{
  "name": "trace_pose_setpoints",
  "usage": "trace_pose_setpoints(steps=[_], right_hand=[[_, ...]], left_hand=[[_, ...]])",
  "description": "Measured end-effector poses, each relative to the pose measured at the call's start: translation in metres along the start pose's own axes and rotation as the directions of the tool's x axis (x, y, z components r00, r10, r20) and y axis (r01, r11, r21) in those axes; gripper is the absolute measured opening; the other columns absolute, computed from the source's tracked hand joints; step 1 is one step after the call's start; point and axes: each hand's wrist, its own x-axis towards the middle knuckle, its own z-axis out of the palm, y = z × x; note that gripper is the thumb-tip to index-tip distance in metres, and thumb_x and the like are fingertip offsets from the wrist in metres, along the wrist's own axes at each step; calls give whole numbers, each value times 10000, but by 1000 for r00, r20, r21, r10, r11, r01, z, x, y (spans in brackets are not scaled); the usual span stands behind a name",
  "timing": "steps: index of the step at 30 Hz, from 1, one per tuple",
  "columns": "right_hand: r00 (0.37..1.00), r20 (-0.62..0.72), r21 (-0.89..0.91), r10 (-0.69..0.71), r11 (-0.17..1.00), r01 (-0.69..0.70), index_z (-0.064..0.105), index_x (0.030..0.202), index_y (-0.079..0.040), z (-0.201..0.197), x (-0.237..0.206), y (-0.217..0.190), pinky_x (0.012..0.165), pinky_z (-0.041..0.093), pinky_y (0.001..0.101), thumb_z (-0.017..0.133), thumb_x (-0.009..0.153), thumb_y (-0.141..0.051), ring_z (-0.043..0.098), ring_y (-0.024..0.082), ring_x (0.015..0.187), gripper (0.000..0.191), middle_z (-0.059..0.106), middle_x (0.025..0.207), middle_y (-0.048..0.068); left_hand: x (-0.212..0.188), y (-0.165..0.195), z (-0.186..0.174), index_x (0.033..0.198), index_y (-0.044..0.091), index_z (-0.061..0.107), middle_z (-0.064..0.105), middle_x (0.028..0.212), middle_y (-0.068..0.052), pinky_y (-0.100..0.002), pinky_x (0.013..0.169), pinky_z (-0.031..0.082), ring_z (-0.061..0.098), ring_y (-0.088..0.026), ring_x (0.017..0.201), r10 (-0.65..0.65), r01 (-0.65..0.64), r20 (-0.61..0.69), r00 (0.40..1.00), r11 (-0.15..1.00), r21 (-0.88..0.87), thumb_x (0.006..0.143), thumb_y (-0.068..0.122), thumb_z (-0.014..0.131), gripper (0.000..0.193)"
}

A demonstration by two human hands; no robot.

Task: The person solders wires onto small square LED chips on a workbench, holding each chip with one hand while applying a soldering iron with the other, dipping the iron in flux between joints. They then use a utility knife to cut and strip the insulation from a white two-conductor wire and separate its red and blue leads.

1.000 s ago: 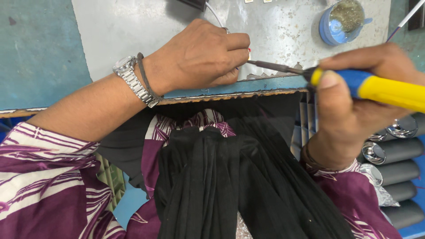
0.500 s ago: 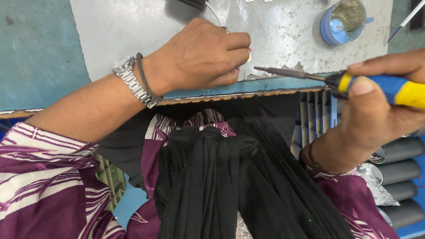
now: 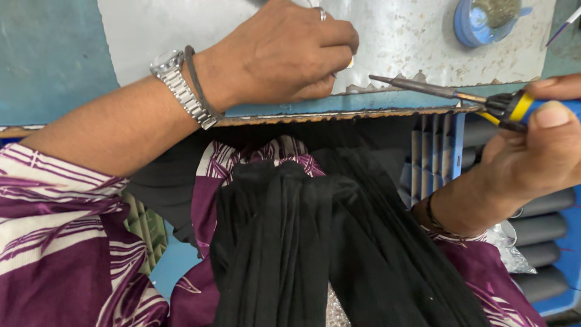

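Note:
My left hand (image 3: pixel 284 54) rests on a scratched metal plate (image 3: pixel 411 36) at the bench edge, fingers curled around a small pale piece that is mostly hidden under them. It wears a ring, a metal watch and a dark band. At the right edge my right hand (image 3: pixel 538 151) grips a soldering iron (image 3: pixel 460 95) with a blue and yellow handle. Its dark metal tip points left, a short way from the left fingers, hovering over the plate's front edge.
A small blue round tin (image 3: pixel 487 21) with greyish contents sits at the plate's far right. A teal bench surface (image 3: pixel 54 54) lies to the left. Black cloth (image 3: pixel 302 242) and purple patterned sleeves fill the lap area. Grey cylinders (image 3: pixel 544 230) lie in a blue tray at lower right.
My right hand has drawn the soldering iron away to the right, so its tip no longer meets the left fingers. The left hand has stayed in place.

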Motion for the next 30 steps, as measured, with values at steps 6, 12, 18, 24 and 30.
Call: trace_pose_setpoints(steps=[6,12,18,24,30], right_hand=[[1000,4,3,-10,1000,10,621,1065,169,4,-1,-6,813,461,324,636,993,-136,576,272,882,314,618,1030,227],[999,-41,6,-36,999,36,608,1007,136,21,4,-20,730,462,294,712,951,-152,556,235,762,311,634,975,202],[995,-57,-1,-87,996,87,619,1039,114,22,8,-16,758,467,290,719,949,-155,576,233,794,301,642,973,200],[993,-75,-29,-91,996,89,614,1033,98,20,2,-10,750,467,284,712,953,-172,574,223,795,298,641,973,192],[995,-62,-13,-84,996,84,627,1035,97,21,1,-11,745,469,272,735,973,-195,586,211,788,317,637,960,179]], left_hand=[[-2,1,-1,910,44,644,667,1062,-46,-403,804,546,678,-248,931,-2,2,-10,1000,1000,-18,918,163,742,154],[3,2,-5,956,35,646,677,1087,-71,-417,749,539,679,-280,906,-45,43,-14,999,995,-95,897,144,724,146],[8,1,-7,962,26,662,689,1050,-67,-417,742,548,680,-296,873,-89,90,15,996,981,-173,882,95,701,113],[11,-1,-7,869,14,644,725,1070,-62,-374,729,558,702,-266,861,-142,151,51,989,943,-296,864,38,698,59],[12,-1,-8,872,10,655,739,1088,-69,-355,746,566,714,-253,882,-151,164,64,986,936,-312,867,25,709,56]])
